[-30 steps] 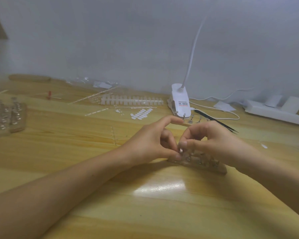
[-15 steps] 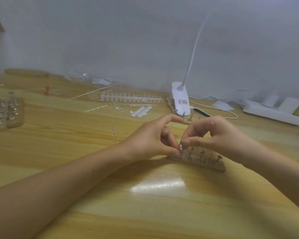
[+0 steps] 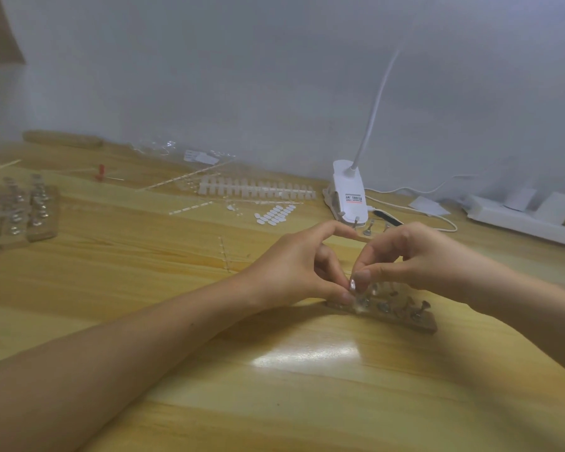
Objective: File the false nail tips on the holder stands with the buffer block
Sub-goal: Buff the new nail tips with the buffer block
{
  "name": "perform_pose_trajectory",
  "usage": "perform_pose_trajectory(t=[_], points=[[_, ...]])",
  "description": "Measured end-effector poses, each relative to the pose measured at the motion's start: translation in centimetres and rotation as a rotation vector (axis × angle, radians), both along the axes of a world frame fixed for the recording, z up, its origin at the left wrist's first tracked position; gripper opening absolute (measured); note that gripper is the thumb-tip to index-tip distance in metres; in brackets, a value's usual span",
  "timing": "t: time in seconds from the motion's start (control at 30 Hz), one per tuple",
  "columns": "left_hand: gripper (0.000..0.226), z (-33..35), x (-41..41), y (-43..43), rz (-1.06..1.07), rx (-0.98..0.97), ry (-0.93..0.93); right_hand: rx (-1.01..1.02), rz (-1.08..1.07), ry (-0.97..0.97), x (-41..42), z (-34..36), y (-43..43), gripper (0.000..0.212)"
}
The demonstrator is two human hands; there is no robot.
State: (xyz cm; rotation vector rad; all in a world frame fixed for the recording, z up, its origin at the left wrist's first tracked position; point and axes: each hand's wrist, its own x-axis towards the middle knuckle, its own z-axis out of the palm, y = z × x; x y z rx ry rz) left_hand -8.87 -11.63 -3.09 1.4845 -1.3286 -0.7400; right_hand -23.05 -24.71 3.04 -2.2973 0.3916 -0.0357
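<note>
Above holder stand (image 3: 405,318), left hand (image 3: 294,269), right hand (image 3: 418,259) pinch nail tip (image 3: 352,284)

holder stand (image 3: 405,316) partly hidden behind fingers (image 3: 361,276), lamp (image 3: 348,194) neck blurred, power strip (image 3: 519,220) cut by right edge

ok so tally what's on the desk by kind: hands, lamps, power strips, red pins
hands: 2, left hand and right hand
clip lamp: 1
power strip: 1
red pin: 1
total: 5

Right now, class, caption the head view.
The left hand and right hand pinch a clear nail tip on the wooden holder stand.
</note>
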Motion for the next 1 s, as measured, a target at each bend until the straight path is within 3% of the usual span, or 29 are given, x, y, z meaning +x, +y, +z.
perform_pose_trajectory(t=[0.2, 0.33, 0.4, 0.57, 0.7, 0.77, 0.83, 0.87, 0.93, 1.0], points=[[0.072, 0.2, 0.0, 0.1, 0.0, 0.01, -0.003, -0.254, 0.023, -0.052, -0.3, -0.1, 0.5, 0.013], [0.07, 0.2, 0.0, 0.1, -0.007, 0.005, -0.002, -0.285, 0.089, 0.07, 0.7, 2.0, 0.2, 0.011], [0.068, 0.2, 0.0, 0.1, -0.016, 0.007, -0.008, -0.341, 0.069, 0.025, 2.1, 3.0, -0.1, 0.01], [0.079, 0.3, 0.8, 0.0, 0.019, 0.078, -0.015, -0.642, 0.077, -0.019, 6.9, 3.3, 0.6, 0.012], [0.087, 0.5, 2.5, 0.0, 0.042, 0.103, 0.058, -0.629, 0.075, -0.032, 9.3, 3.4, -0.4, 0.014], [0.081, 1.1, 3.5, 0.1, 0.056, 0.135, 0.136, -0.603, 0.057, -0.111, 10.5, 2.9, -1.3, 0.012], [0.058, 2.2, 4.9, 0.3, 0.121, 0.177, 0.199, -0.599, 0.044, -0.169, 11.6, 1.9, -1.8, 0.009], [0.041, 2.9, 5.7, 0.4, 0.182, 0.19, 0.156, -0.618, 0.065, -0.167, 12.2, 1.3, -1.9, 0.007], [0.016, 4.2, 7.8, 1.0, 0.353, 0.194, -0.202, -0.657, 0.156, -0.147, 13.0, -0.1, -1.7, 0.005], [0.023, 4.8, 9.7, 1.9, 0.476, 0.247, -0.657, -0.654, 0.244, -0.127, 13.5, -1.3, -1.2, 0.011]])
